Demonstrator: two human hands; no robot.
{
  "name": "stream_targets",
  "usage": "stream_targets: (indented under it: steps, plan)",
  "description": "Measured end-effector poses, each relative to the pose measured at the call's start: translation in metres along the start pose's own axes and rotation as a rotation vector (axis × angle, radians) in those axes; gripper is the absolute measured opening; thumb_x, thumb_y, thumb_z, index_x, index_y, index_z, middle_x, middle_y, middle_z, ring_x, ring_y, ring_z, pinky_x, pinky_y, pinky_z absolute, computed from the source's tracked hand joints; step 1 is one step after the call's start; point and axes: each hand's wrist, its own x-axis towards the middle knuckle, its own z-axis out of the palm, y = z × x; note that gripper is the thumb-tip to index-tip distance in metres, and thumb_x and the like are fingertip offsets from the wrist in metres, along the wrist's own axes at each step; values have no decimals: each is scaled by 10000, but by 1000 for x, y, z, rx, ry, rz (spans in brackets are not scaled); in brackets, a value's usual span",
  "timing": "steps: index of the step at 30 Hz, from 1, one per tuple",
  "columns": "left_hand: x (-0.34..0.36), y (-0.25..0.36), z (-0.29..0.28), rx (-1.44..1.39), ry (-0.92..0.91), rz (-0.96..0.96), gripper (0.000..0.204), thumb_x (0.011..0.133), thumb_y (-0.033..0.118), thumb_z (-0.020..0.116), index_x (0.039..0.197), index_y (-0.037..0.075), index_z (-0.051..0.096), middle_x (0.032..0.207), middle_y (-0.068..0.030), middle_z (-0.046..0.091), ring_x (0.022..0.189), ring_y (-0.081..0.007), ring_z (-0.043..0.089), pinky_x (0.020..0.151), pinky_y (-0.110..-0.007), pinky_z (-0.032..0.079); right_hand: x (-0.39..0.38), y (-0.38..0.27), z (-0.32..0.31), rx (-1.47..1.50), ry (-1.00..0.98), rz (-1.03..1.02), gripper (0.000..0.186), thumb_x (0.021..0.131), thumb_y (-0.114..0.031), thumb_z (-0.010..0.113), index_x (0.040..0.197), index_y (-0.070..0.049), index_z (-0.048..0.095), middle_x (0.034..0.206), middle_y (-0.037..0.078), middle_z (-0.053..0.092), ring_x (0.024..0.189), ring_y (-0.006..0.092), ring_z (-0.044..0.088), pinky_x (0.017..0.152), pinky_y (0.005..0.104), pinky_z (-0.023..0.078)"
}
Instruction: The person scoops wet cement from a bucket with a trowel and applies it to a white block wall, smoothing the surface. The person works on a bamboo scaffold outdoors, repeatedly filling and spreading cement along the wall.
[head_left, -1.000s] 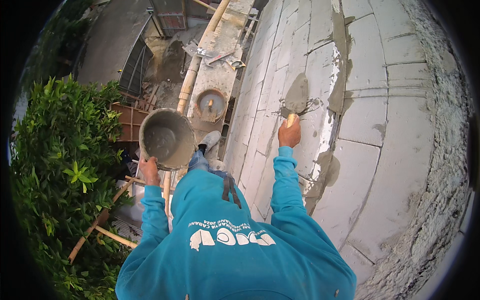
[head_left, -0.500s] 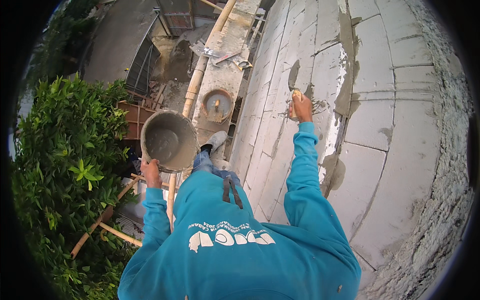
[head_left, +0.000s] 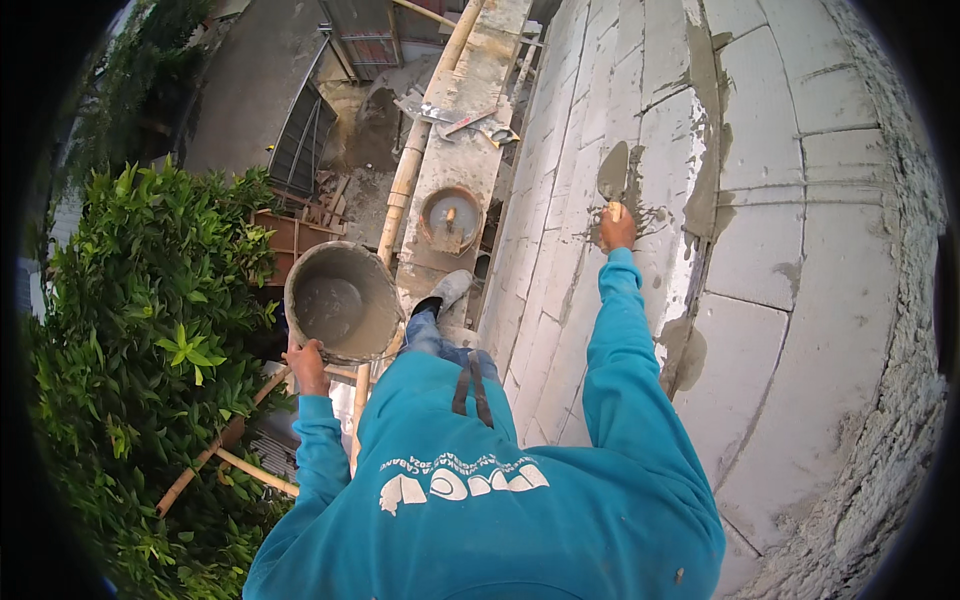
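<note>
The trowel (head_left: pixel 613 175) is up at the block wall (head_left: pixel 745 345), and the work there looks only partly done: a rough band of mortar (head_left: pixel 707 85) runs along one long seam, with blotches spilling to its sides and a larger damp patch nearer the body, while wide faces of the pale blocks are bare and several thin joints look dark and unfilled. Splashes lie just beside the blade, unsmoothed. How much is left beyond the picture's rim cannot be told. The trowel has a leaf-shaped blade, grey all over, and a short light handle; whether the blade touches the wall is unclear. The right hand (head_left: pixel 618 234) has its fingers closed around that handle. The left hand (head_left: pixel 308 368) holds the bucket (head_left: pixel 375 285) by its near edge, fingers curled on the rim; the bucket is crusted grey and carries wet-looking mix low inside. Past it, on the plank (head_left: pixel 425 258), sit a round basin (head_left: pixel 430 222) with a handle standing in it and, farther off, some flat tools (head_left: pixel 470 120). A bamboo pole (head_left: pixel 400 190) runs alongside, and a leafy tree (head_left: pixel 150 350) fills the left.
</note>
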Motion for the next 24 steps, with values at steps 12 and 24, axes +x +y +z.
stream_targets:
  steps: [12,24]
  plan:
    - [2,-3,13,-48,-17,-83,547,722,-86,545,1267,-45,582,1103,-80,672,943,-190,618,832,-292,484,-101,-12,-14,-138,236,-21,581,871,-300,668,1369,-41,515,1113,247,679,1031,422,651,886,494,512]
    - [19,-14,27,6,-77,-24,556,707,-72,550,1262,-53,584,1083,-86,679,928,-196,621,815,-292,484,-165,-74,-39,114,77,-625,654,908,-274,683,1471,-61,429,1071,205,684,885,315,695,757,421,559]
